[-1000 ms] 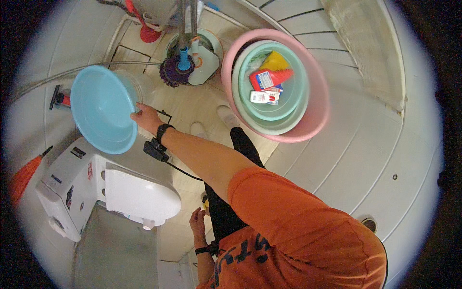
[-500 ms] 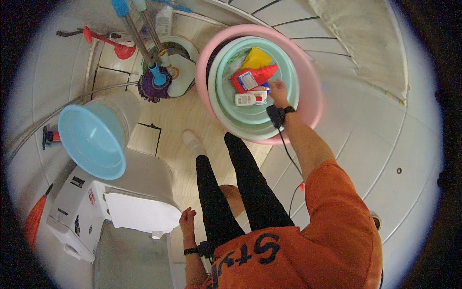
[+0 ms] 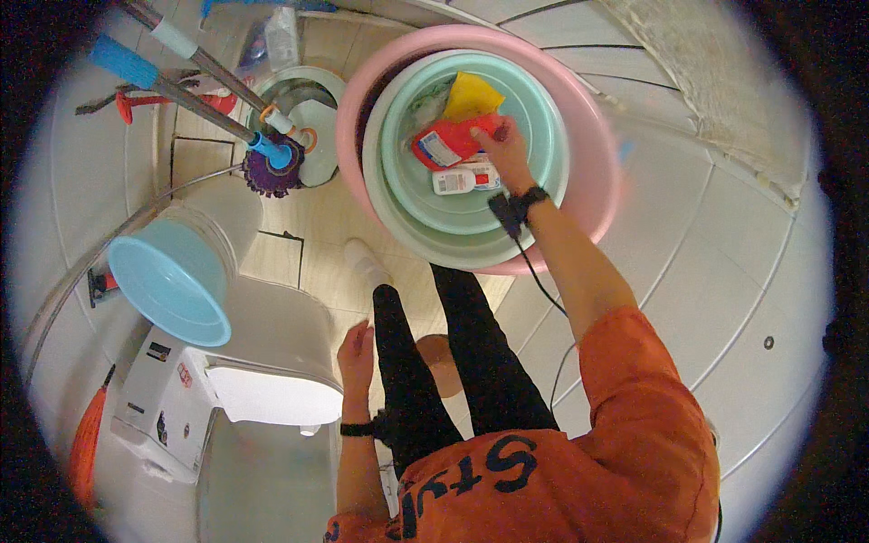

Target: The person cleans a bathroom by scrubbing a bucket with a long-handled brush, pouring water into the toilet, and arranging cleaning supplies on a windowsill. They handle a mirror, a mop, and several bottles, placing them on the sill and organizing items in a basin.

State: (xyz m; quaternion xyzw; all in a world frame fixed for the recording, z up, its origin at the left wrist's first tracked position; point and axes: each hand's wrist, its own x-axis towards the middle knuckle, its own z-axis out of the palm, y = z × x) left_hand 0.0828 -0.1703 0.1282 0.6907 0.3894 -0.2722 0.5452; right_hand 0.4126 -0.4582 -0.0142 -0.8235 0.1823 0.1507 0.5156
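Observation:
My right hand (image 3: 507,156) reaches into a mint-green basin (image 3: 425,206), its fingers closed around the narrow end of a red bottle (image 3: 448,142) with a pale label. Just beyond the bottle is a yellow item (image 3: 474,96), perhaps a bag or bottle. A small white bottle (image 3: 453,181) lies on the near side, against a white-and-red packet (image 3: 486,176) partly covered by my hand. Clear, crumpled plastic (image 3: 429,110) is at the basin's left. My left hand (image 3: 356,357) hangs beside my left leg, holding nothing, its fingers loosely extended.
The green basin is nested in a paler basin (image 3: 389,217) inside a large pink tub (image 3: 593,199). To the left are a purple mop head (image 3: 272,168), a grey bucket (image 3: 326,163), a light-blue basin (image 3: 172,285) and a white toilet (image 3: 272,394). An orange broom (image 3: 88,443) leans at lower left.
My right hand has moved left from the basin's right side and closed on the red bottle. The left hand has risen slightly. The view has shifted a little.

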